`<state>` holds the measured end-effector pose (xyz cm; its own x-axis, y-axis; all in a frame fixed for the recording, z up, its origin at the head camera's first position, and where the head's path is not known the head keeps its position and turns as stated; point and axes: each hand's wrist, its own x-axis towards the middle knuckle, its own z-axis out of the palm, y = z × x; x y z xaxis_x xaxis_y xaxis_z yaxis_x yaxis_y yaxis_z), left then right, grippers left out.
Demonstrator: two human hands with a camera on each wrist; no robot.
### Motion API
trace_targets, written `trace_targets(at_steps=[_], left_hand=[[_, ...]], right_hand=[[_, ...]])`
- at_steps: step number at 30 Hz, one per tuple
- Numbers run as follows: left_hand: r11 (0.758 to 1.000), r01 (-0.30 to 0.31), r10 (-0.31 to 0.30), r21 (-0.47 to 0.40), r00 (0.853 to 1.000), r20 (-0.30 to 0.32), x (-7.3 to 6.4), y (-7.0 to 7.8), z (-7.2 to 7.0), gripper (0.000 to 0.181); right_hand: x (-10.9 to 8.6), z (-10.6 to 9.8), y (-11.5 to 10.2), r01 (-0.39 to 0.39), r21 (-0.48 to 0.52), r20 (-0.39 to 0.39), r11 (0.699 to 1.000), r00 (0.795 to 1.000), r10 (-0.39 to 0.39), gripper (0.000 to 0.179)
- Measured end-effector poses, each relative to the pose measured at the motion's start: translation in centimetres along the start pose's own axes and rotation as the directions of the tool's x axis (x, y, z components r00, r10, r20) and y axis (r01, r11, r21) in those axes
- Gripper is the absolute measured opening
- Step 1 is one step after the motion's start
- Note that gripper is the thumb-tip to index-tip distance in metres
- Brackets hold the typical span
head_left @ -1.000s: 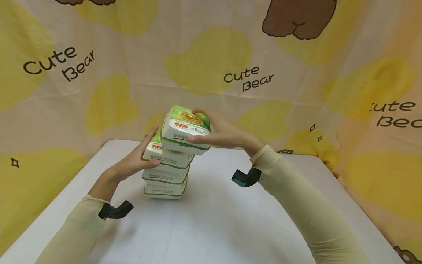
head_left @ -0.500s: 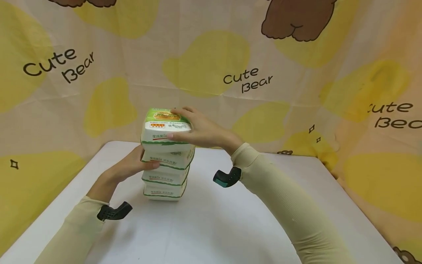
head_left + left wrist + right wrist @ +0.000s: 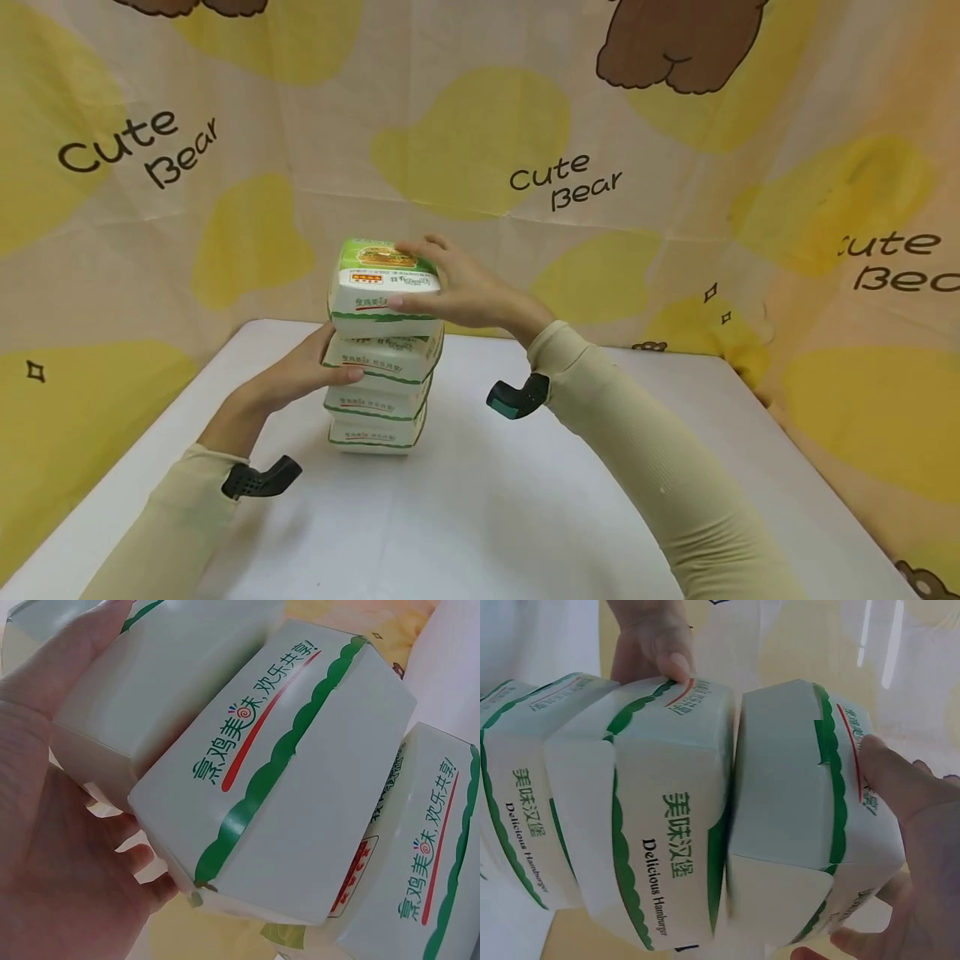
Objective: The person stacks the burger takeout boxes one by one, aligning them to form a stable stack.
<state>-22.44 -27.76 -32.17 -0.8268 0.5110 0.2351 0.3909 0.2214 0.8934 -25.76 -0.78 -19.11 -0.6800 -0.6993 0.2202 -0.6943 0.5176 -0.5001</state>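
Three white hamburger boxes with green wavy stripes stand in a slightly uneven stack; the upper one (image 3: pixel 382 360) is steadied by my left hand (image 3: pixel 296 371), thumb on its front and fingers at its left side. My right hand (image 3: pixel 472 292) grips another hamburger box (image 3: pixel 384 292), green-topped with a burger picture, over the stack. Its thumb presses the front face and its fingers reach over the far right side. In the right wrist view a narrow dark gap runs between this top box (image 3: pixel 780 772) and the one below (image 3: pixel 667 817). The left fingertips are partly hidden behind the boxes.
The stack stands on a white table (image 3: pixel 480 500), left of its middle. A cream and yellow "Cute Bear" cloth (image 3: pixel 465 142) hangs behind and along the sides. Black wrist devices (image 3: pixel 262 477) sit on both sleeves.
My right hand has brought the top box leftward from a tilted position over the stack's right side, levelling it above the others, then shifted it slightly right. The left hand has stayed nearly still.
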Motion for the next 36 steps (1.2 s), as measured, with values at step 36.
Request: trace_targets(at_steps=[36], left_hand=[[1.0, -0.013, 0.014, -0.012, 1.0, 0.016, 0.13, 0.01, 0.08, 0.066]], right_hand=[[-0.54, 0.8, 0.81, 0.03, 0.049, -0.051, 0.998, 0.998, -0.027, 0.086]])
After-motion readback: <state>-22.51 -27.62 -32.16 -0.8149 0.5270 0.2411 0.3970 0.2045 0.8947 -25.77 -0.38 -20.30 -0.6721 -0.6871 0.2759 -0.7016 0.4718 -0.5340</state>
